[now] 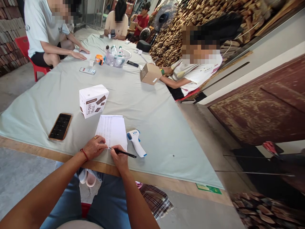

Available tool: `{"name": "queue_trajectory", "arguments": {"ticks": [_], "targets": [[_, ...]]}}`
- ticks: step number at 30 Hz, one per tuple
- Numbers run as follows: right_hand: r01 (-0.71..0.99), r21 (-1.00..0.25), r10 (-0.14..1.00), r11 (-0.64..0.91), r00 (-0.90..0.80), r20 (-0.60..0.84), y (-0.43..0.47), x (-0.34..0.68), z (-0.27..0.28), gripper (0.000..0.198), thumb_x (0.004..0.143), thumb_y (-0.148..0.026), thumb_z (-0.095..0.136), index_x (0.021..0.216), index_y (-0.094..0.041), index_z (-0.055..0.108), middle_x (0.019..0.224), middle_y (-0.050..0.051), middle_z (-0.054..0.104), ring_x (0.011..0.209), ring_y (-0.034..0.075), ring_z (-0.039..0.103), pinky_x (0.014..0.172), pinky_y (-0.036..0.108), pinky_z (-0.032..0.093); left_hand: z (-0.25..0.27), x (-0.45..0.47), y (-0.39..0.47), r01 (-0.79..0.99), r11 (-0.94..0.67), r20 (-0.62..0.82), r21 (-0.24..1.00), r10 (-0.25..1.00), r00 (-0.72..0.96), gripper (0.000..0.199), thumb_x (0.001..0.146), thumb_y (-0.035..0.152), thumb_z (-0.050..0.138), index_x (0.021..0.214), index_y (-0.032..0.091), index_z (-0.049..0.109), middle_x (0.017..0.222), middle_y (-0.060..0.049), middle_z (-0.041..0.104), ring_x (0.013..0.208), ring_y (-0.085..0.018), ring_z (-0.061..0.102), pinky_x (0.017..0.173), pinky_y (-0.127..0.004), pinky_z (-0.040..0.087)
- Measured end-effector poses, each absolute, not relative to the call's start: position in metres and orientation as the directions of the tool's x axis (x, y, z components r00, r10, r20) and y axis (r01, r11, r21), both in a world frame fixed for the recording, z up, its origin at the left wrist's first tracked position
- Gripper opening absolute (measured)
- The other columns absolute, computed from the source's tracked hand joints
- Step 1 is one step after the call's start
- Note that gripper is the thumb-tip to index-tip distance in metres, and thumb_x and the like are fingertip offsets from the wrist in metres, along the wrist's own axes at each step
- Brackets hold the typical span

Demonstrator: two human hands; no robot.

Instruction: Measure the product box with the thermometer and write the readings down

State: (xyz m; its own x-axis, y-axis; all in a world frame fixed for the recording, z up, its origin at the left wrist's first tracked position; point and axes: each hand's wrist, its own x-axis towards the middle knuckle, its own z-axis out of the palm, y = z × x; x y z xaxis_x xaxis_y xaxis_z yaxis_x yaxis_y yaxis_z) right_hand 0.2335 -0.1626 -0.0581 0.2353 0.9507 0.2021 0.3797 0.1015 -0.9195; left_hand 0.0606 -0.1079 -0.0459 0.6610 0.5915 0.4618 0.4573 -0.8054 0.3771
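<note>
My right hand (119, 159) is closed round a black pen (127, 154), its tip down at the lower edge of a sheet of paper (116, 128). Rows of small writing run down the sheet's left side; the right side looks blank. At the sheet's lower left corner rests my left hand (94, 148), fingers stretched out and pressing on the paper, with a red cord on the wrist. Just right of the paper lies a white and blue infrared thermometer (137, 143). A white "Su-per Meal" box (93, 100) stands behind the sheet, and a phone (60, 126) lies to the left.
The cloth-covered table (166, 133) stretches away from me. Farther back are a clear plastic basin (116, 60) with bottles, an orange tape item (99, 59), another phone (87, 70) and a cardboard box (150, 73) held by a person. Several people sit around; a fan (164, 17) and stacked firewood stand behind.
</note>
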Motion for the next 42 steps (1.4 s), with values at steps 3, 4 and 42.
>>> {"name": "queue_trajectory", "arguments": {"ticks": [3, 4, 42], "targets": [[0.373, -0.922, 0.952, 0.102, 0.231, 0.199, -0.1628, 0.2337, -0.0586, 0.012, 0.075, -0.029, 0.052, 0.067, -0.021, 0.058, 0.060, -0.002, 0.059, 0.058, 0.015, 0.053, 0.059, 0.028, 0.044, -0.0461, 0.0608, -0.1077, 0.460, -0.803, 0.459, 0.379, 0.595, 0.660, 0.022, 0.092, 0.018, 0.051, 0.089, 0.021, 0.072, 0.096, -0.007, 0.056, 0.093, -0.018, 0.048, 0.087, -0.032, 0.046], [0.372, -0.923, 0.951, 0.103, 0.234, 0.201, -0.1628, 0.2338, -0.0587, 0.012, 0.075, -0.029, 0.052, 0.067, -0.021, 0.058, 0.060, -0.002, 0.059, 0.058, 0.015, 0.053, 0.059, 0.027, 0.044, -0.0460, 0.0608, -0.1077, 0.462, -0.801, 0.455, 0.382, 0.598, 0.661, 0.022, 0.092, 0.018, 0.051, 0.089, 0.021, 0.072, 0.096, -0.007, 0.056, 0.093, -0.018, 0.048, 0.088, -0.033, 0.046], [0.403, -0.908, 0.942, 0.112, 0.247, 0.226, -0.1632, 0.2350, -0.0598, 0.011, 0.074, -0.026, 0.051, 0.065, -0.021, 0.055, 0.060, -0.003, 0.056, 0.058, 0.014, 0.051, 0.060, 0.027, 0.042, -0.0450, 0.0604, -0.1082, 0.454, -0.805, 0.467, 0.382, 0.592, 0.657, 0.021, 0.091, 0.018, 0.051, 0.089, 0.021, 0.072, 0.097, -0.007, 0.057, 0.094, -0.018, 0.048, 0.088, -0.033, 0.046]]}}
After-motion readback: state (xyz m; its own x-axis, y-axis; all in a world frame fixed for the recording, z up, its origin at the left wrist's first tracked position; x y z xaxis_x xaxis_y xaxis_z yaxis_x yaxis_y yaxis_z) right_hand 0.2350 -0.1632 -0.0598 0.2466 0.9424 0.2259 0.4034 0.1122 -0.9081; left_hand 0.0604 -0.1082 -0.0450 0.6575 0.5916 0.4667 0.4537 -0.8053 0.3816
